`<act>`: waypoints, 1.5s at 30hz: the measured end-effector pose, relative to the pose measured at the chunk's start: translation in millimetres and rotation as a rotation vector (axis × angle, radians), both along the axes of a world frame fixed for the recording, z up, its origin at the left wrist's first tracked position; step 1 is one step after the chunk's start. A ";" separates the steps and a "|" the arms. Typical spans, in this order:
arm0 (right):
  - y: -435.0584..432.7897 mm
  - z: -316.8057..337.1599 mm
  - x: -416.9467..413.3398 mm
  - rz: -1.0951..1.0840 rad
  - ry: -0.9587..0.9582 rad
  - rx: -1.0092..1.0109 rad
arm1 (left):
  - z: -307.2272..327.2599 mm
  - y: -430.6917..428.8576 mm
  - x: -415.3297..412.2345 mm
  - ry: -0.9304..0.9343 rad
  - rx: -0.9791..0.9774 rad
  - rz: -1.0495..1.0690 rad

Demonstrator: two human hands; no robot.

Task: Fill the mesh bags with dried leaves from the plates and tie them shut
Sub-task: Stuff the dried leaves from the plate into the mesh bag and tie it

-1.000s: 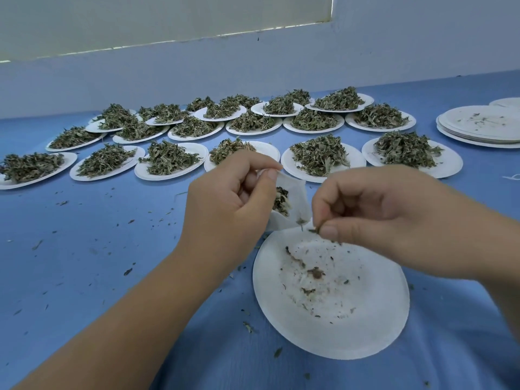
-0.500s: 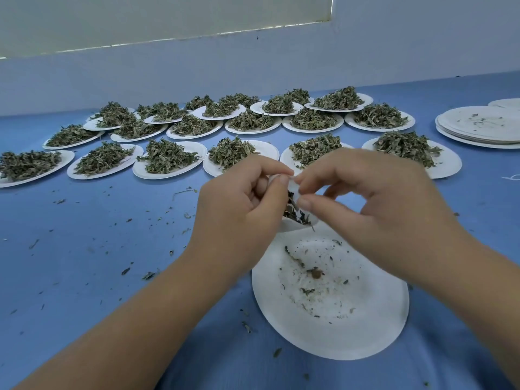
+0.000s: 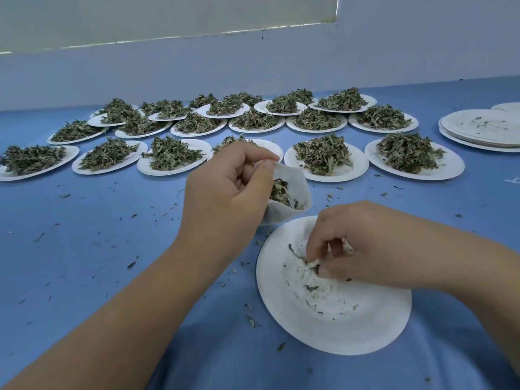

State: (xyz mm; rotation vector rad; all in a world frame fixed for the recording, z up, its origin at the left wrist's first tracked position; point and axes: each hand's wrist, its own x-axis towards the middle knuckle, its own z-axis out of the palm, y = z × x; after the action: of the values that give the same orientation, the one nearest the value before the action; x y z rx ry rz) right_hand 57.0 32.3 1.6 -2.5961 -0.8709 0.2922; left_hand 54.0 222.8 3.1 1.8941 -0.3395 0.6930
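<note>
My left hand (image 3: pixel 228 190) pinches the rim of a white mesh bag (image 3: pixel 292 181), holding its mouth open just above the table. Dried leaves (image 3: pixel 281 192) show inside the bag. Below and to the right lies a white paper plate (image 3: pixel 332 327) with only leaf crumbs on it. My right hand (image 3: pixel 363 246) is down on that plate, its fingertips pinching a few leaf scraps (image 3: pixel 313 267).
Several paper plates heaped with dried leaves (image 3: pixel 323 156) stand in rows across the back of the blue table (image 3: pixel 98 249). A stack of used plates (image 3: pixel 481 129) sits at the far right. Leaf bits are scattered over the table. A pale wall runs behind.
My right hand went up to the bag's mouth, then came back down to the plate and now pinches scraps. My left hand still holds the bag, slightly higher.
</note>
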 end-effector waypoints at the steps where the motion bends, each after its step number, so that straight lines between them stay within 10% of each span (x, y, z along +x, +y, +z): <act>1: 0.0 0.0 -0.3 -0.010 0.004 0.011 | 0.1 0.1 0.1 0.001 -0.002 -0.003; 45: 19.8 -10.8 -5.2 0.120 -0.267 0.000 | -2.1 -0.7 0.2 -0.031 0.032 -0.026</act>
State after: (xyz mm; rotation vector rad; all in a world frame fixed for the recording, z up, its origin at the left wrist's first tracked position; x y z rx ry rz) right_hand 51.8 52.1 -9.2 -2.6259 -1.1190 -0.0246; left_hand 54.3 222.1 1.0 1.9078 -0.3969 0.7042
